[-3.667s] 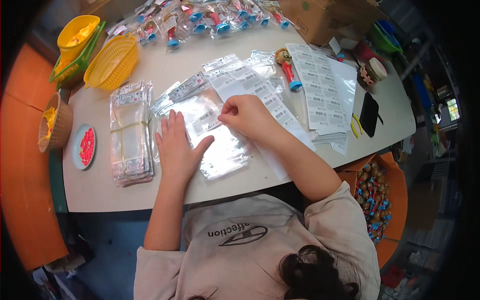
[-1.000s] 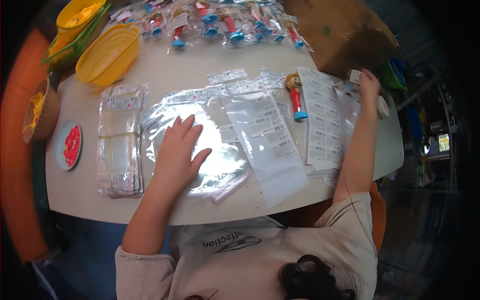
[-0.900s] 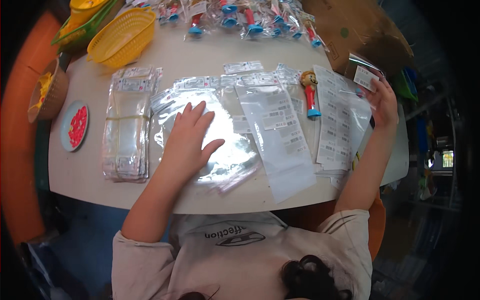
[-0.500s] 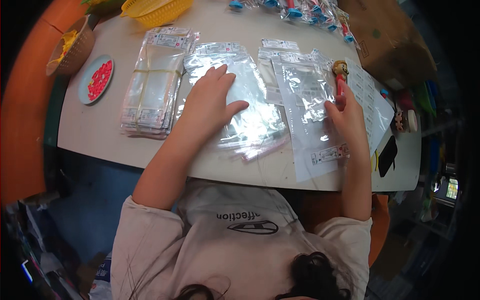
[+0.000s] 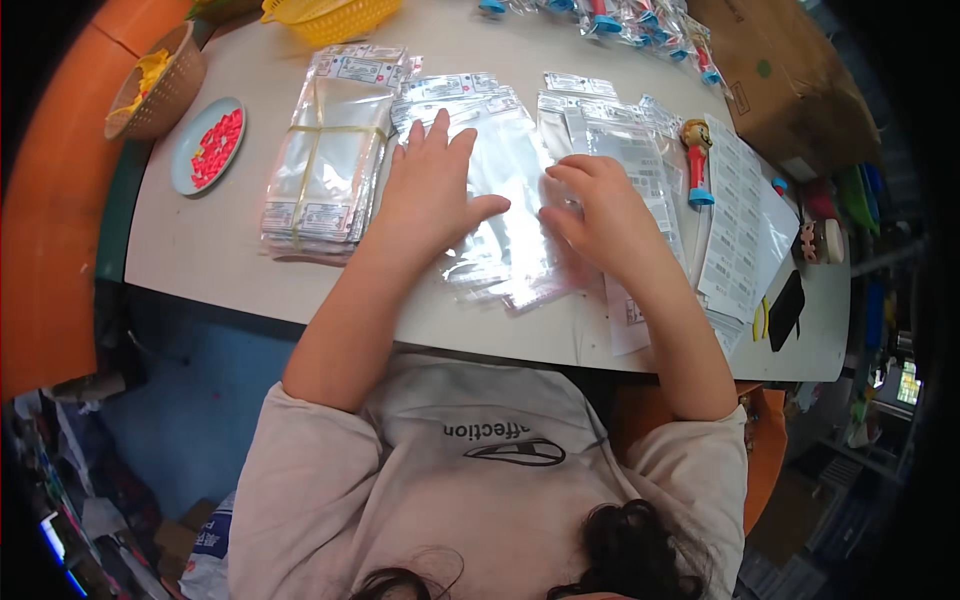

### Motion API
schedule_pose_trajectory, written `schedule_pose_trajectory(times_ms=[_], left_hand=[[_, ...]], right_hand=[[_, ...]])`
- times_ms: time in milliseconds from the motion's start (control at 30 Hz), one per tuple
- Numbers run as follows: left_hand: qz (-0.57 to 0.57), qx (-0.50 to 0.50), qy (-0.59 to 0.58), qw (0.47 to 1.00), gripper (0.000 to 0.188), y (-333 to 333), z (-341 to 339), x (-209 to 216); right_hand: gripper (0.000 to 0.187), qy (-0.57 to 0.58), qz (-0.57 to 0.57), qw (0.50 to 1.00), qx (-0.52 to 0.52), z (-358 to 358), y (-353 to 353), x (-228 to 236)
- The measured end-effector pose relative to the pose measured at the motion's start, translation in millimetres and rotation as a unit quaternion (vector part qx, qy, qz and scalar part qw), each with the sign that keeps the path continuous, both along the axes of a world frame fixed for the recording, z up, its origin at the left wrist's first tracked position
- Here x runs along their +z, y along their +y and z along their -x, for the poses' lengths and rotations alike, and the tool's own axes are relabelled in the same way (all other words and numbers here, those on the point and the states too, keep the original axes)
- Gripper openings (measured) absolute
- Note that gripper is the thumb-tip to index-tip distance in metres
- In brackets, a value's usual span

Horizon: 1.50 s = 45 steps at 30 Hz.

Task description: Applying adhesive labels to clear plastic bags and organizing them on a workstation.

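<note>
A loose pile of clear plastic bags (image 5: 505, 240) with printed top strips lies in the middle of the table. My left hand (image 5: 428, 195) rests on its left side, fingers and thumb spread. At the pile's right edge is my right hand (image 5: 605, 215), its thumb and fingers bent but apart, nothing visible between them. More clear bags (image 5: 645, 150) lie beyond and to the right of that hand, partly hidden by it. A thick bundle of bags (image 5: 330, 150), tied with a band, sits left of my left hand.
Right of the bags are a red toy figure with blue base (image 5: 698, 165), printed sheets (image 5: 735, 220) and a black phone (image 5: 787, 312). Leftward stand a plate of pink pieces (image 5: 207, 183) and a tan basket (image 5: 187, 85). A yellow basket (image 5: 330, 22), bagged toys (image 5: 650, 35) and a cardboard box (image 5: 790, 80) line the back.
My right hand has moved left from the right-hand bags to the edge of the middle pile. The toy figure now shows fully. My left hand stays on the pile.
</note>
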<state>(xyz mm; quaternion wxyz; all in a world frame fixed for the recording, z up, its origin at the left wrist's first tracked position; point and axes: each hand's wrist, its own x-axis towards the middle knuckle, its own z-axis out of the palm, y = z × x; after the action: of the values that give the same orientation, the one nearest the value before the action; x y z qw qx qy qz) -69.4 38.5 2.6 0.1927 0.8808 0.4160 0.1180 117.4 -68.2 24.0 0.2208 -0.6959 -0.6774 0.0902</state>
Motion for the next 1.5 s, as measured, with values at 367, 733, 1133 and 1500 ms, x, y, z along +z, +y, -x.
schedule_pose_trajectory(times_ms=[367, 733, 1133, 1500], left_hand=[[0.022, 0.002, 0.015, 1.000, 0.069, -4.5, 3.5, 3.6], [0.019, -0.011, -0.001, 1.000, 0.069, -3.1, 5.8, 3.7], [0.005, -0.019, -0.018, 1.000, 0.065, -4.7, 4.9, 8.9], [-0.002, -0.021, -0.017, 1.000, 0.064, -4.0, 6.0, 9.2]], right_hand=[[0.052, 0.034, 0.035, 0.997, -0.058, -34.1, -4.4, -5.1], [0.038, 0.122, 0.079, 0.987, -0.069, -53.0, -7.7, -13.8], [0.024, 0.405, -0.049, 0.886, -0.219, -92.2, -15.3, 9.1], [0.019, 0.423, -0.084, 0.890, -0.148, -89.4, -14.6, 11.3]])
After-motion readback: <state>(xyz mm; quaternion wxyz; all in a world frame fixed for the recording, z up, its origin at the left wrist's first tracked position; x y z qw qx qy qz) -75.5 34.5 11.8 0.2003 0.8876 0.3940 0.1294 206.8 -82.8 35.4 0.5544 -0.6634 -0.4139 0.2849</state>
